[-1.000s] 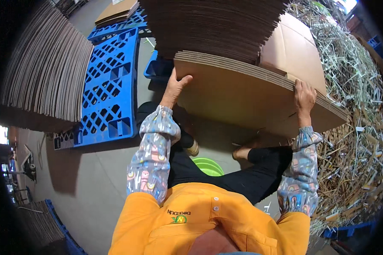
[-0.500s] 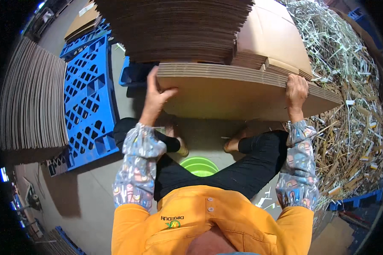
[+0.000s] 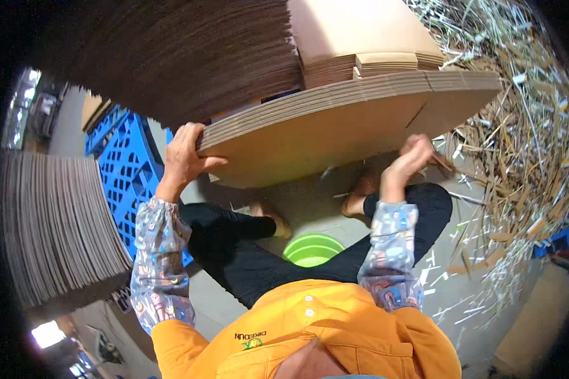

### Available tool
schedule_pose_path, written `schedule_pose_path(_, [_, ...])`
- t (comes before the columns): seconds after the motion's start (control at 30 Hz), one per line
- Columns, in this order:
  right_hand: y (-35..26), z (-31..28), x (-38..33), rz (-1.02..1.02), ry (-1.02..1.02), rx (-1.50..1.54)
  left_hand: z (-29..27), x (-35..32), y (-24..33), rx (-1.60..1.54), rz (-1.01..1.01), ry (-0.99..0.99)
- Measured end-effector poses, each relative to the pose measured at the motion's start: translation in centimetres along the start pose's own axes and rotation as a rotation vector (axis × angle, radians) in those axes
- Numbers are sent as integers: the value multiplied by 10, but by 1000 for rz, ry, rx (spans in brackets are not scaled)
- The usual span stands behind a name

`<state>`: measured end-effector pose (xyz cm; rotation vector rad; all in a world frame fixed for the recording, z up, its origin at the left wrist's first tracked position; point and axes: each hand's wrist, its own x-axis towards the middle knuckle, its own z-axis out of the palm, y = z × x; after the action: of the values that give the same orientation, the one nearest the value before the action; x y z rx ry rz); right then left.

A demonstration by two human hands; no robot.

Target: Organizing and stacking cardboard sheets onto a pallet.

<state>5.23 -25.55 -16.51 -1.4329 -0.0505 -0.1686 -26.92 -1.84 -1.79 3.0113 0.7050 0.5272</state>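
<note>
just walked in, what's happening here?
A seated person holds up a thick bundle of flat cardboard sheets with both bare hands. The left hand grips the bundle's left edge, fingers curled over the top; the right hand supports it from underneath near the right side. A taller cardboard stack sits behind it, and another stack stands at the left beside a blue plastic pallet. A green bowl-like tub is on the floor between the legs; cardboard strips litter the right.
</note>
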Motion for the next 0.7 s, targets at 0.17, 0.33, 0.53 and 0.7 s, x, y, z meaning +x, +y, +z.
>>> schedule_pose_path(0.17, [300,-70,-94,887,60,327,-9,29,13,25,26,39])
schedule_pose_path(0.33, [338,-42,-213,1154,-133,494,-75,78,73,108,85,-14])
schedule_pose_path(0.53, [285,-14,-169,1395,-242,1087,-123,130,153,115,148,-31])
schedule_pose_path(0.7, [294,-16,-142,1450,-264,1225,-132,132,177,164,164,-61])
